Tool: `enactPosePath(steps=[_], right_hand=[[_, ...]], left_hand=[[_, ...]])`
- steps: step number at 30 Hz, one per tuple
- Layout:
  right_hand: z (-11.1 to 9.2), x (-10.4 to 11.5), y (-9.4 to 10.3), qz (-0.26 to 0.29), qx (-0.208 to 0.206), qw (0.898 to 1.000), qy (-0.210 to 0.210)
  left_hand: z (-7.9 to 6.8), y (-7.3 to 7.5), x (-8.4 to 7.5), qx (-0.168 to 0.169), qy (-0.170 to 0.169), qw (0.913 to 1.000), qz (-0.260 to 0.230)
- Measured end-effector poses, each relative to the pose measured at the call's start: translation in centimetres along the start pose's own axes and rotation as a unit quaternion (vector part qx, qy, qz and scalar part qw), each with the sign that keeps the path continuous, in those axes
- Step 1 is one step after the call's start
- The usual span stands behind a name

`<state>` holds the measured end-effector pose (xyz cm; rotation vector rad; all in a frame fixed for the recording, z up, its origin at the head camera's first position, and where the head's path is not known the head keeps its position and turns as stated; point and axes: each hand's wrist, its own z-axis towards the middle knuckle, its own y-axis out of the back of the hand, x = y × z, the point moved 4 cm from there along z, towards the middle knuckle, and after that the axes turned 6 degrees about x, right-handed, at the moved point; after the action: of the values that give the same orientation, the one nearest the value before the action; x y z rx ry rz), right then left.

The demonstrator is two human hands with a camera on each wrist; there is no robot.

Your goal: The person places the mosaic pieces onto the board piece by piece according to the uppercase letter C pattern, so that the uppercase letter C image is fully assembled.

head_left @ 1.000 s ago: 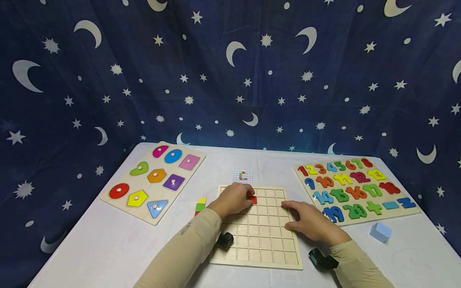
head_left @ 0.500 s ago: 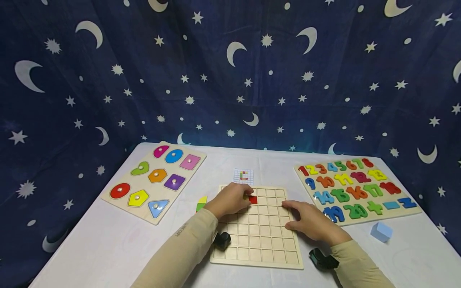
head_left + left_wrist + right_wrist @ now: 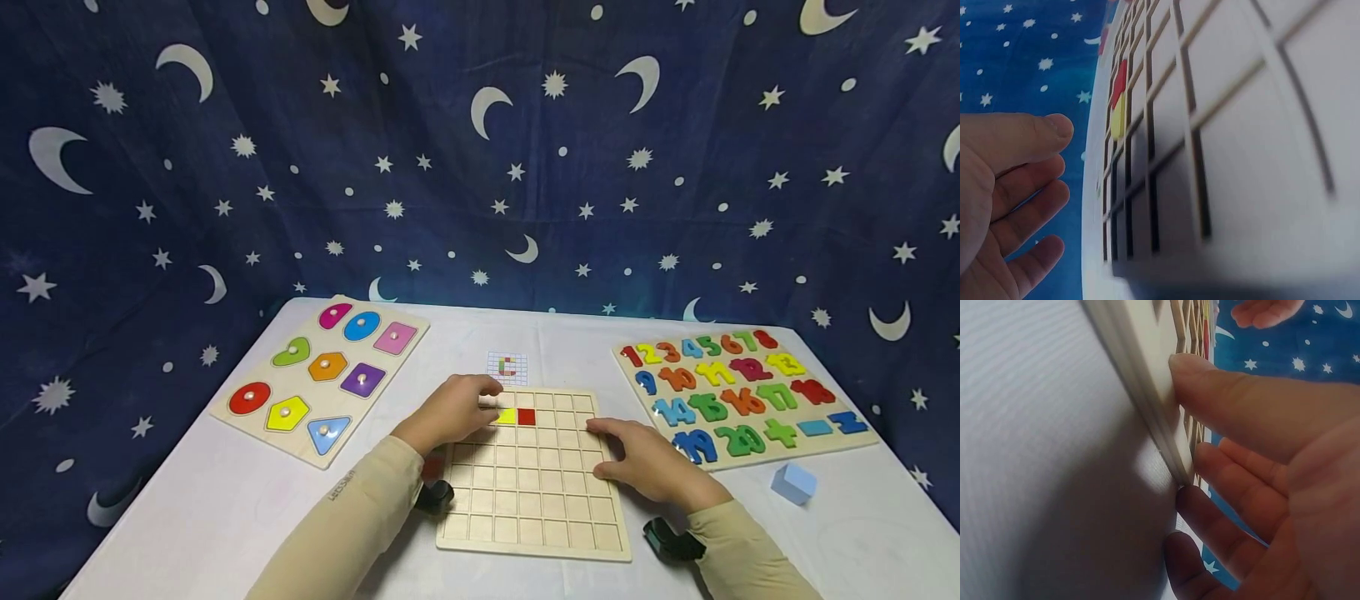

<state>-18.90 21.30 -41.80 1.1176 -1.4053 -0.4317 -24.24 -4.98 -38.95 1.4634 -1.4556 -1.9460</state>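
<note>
A wooden grid board [image 3: 532,504] lies before me, with a yellow tile [image 3: 507,416] and a red tile [image 3: 527,417] side by side near its far end. My left hand [image 3: 448,410] hovers over the board's far left corner, just left of the yellow tile. Its fingers are relaxed and hold nothing, as the left wrist view confirms. At the board's right edge rests my right hand [image 3: 648,461], thumb and fingers spread. The right wrist view has that thumb [image 3: 1194,369] on the board's border and fingertips touching the edge. My left arm mostly covers the loose tiles left of the board.
Behind the board lies a small pattern card [image 3: 507,367]. A shape puzzle [image 3: 300,379] with knobbed pieces sits at the left, and a number puzzle [image 3: 738,392] at the right. A light blue block [image 3: 792,483] stands near the right hand. A starry blue curtain [image 3: 480,167] hangs behind.
My left hand has drawn back leftward from the board's far rows, uncovering the yellow tile in the cell beside the red one. My right hand has stayed in place.
</note>
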Motion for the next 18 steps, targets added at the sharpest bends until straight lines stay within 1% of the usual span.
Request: enactPosePath(steps=[5, 9, 13, 18], right_hand=[[0.0, 0.1, 0.0, 0.0, 0.0, 1.0, -0.001], [-0.1, 0.1, 0.0, -0.001, 0.002, 1.0, -0.003], [-0.1, 0.1, 0.0, -0.001, 0.003, 1.0, -0.007], [0.0, 0.1, 0.0, -0.003, 0.001, 1.0, -0.001]], left_hand=[[-1.1, 0.7, 1.4, -0.018, 0.015, 0.9997, -0.004], [-1.9, 1.1, 2.5, -0.027, 0.04, 0.9987, -0.019], [-2.4, 1.5, 3.4, -0.029, 0.066, 0.9971, -0.024], [-3.0, 1.9, 4.4, -0.029, 0.097, 0.9947, -0.021]])
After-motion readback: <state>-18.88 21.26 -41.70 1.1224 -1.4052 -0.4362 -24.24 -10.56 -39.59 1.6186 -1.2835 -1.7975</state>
